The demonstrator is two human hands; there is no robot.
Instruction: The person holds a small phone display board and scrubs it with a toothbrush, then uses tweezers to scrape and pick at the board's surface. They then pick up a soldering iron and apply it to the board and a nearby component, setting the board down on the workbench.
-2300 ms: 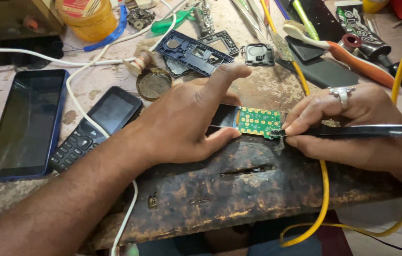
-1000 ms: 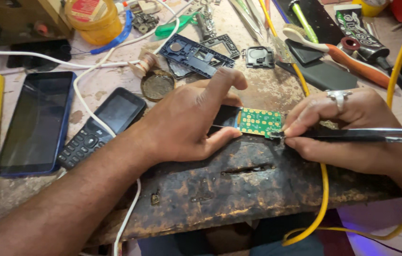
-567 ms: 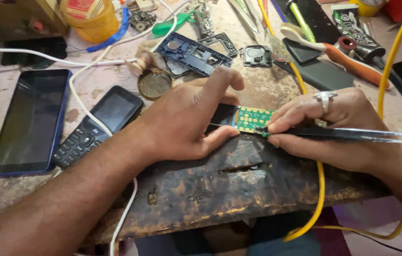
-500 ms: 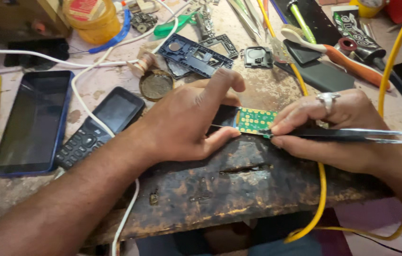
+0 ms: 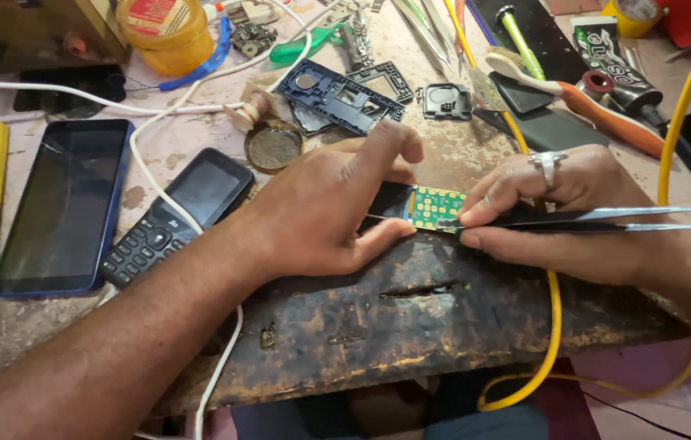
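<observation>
A small green circuit board (image 5: 437, 209) with gold pads lies on the worn wooden bench. My left hand (image 5: 325, 208) pinches its left end between thumb and forefinger and presses it flat. My right hand (image 5: 573, 212), with a ring on one finger, grips metal tweezers (image 5: 606, 218) whose tips touch the board's right edge. A yellow cable (image 5: 555, 310) passes under my right hand.
A keypad phone (image 5: 174, 216) and a blue-edged smartphone (image 5: 64, 204) lie at the left, crossed by a white cable (image 5: 150, 147). A blue phone frame (image 5: 337, 96), small parts, a brush (image 5: 573, 90) and a yellow jar (image 5: 162, 28) sit at the back. The bench edge (image 5: 410, 358) is near me.
My right hand has slid slightly left along the board with the tweezers. My left hand has kept the board pinned in the same place.
</observation>
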